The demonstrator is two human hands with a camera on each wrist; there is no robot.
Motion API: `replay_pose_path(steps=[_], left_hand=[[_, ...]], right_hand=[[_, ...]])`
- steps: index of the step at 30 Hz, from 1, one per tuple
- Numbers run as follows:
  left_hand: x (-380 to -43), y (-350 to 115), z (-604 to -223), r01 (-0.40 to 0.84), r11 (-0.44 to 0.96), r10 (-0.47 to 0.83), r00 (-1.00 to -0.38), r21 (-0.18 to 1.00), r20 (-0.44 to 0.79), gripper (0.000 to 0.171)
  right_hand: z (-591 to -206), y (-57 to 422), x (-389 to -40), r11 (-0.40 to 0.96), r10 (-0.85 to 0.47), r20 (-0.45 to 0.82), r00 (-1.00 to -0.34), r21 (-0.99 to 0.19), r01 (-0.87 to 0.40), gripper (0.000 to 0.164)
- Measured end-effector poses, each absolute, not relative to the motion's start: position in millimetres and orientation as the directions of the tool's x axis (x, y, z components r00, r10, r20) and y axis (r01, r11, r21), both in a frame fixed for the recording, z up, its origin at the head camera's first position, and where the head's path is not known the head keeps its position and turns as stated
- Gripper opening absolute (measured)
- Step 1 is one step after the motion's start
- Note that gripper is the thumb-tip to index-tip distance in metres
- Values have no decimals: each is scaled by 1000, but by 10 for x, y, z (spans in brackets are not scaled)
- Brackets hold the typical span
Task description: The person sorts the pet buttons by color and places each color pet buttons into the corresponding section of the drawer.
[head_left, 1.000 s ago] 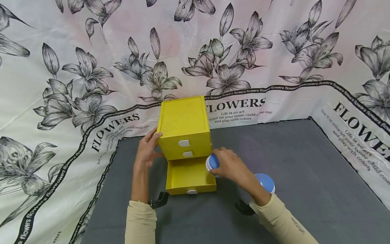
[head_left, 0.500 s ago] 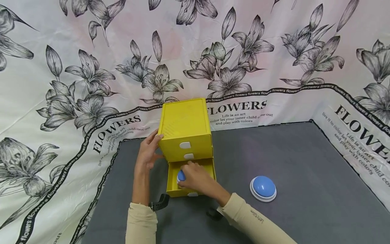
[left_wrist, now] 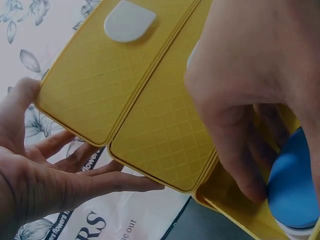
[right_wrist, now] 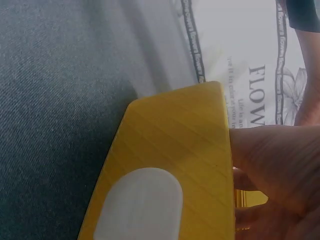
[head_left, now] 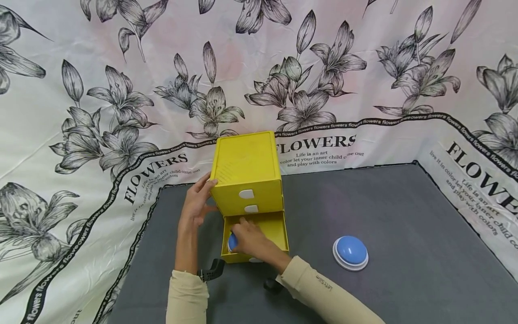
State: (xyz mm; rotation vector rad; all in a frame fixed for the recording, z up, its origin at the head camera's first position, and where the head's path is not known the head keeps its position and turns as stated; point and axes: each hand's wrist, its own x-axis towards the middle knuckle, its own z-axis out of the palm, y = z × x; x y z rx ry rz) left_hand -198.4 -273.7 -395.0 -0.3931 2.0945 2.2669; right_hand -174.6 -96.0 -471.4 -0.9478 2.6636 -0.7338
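Note:
A yellow drawer box (head_left: 247,164) stands at the back of the table, its bottom drawer (head_left: 276,231) pulled out. My left hand (head_left: 195,202) rests against the box's left side, with fingertips at its top front edge; the left wrist view shows mostly straight fingers along the side. Inside the drawer, my right hand (head_left: 251,240) grips a round push button with a blue dome (left_wrist: 295,185) and white base, at the drawer's left end. In the right wrist view the drawer front (right_wrist: 175,135) hides the button.
Another blue-domed push button (head_left: 351,250) with a white rim sits on the grey table (head_left: 404,216), to the right of the drawer. White handle tabs (head_left: 246,194) mark the two upper drawers, both pushed in. A flower-printed cloth (head_left: 226,58) hangs behind.
My right hand has carried the push button leftward from beside the box into the pulled-out drawer, to its left end. My left hand stays against the box.

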Motion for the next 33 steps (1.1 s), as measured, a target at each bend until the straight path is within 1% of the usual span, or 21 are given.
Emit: replay_pose_path(steps=[2, 7, 11, 14, 18, 20, 22, 24, 26, 29, 33], left_hand=[[-1987, -2735, -3954, -193, -90, -148, -968, 977, -205, 62], [-1978, -2746, -3955, -189, -97, -155, -967, 977, -202, 60], [-1980, -2743, -3955, -183, -101, -155, -968, 978, -197, 61], [-1986, -2729, -3954, -185, -96, -151, -968, 978, -198, 62], [-1985, -2711, -3947, -197, -100, -158, -965, 975, -211, 63], [-1989, -2695, -3945, -204, -102, -160, -963, 974, -218, 63], [-1991, -2685, -3946, -207, -102, -160, -962, 973, -221, 63], [-1988, -2684, -3948, -207, -102, -158, -962, 973, -221, 63], [-1981, -2692, -3948, -207, -103, -160, -962, 973, -221, 62], [-1968, -2705, -3945, -209, -99, -164, -961, 973, -223, 62], [-1964, -2704, -3938, -212, -89, -165, -960, 973, -224, 64]], right_hand=[[-4718, -954, -1751, 662, -650, -43, -759, -523, -537, 34], [-4714, -914, -1777, 635, -694, -54, -718, -516, -575, 44], [-4684, -843, -1788, 611, -704, -79, -706, -574, -545, 47], [-4644, -751, -1793, 595, -700, -77, -710, -613, -520, 47], [-4526, -515, -1795, 527, -718, -53, -694, -694, -492, 43], [-4452, -336, -1796, 490, -714, -32, -700, -737, -466, 41], [-4380, -143, -1796, 486, -690, -8, -724, -747, -454, 39], [-4328, 46, -1793, 518, -652, 16, -758, -720, -461, 39], [-4300, 225, -1794, 587, -609, 13, -793, -666, -461, 40], [-4281, 475, -1782, 731, -515, -60, -855, -552, -401, 45], [-4301, 767, -1773, 872, -364, -196, -911, -416, -259, 54]])
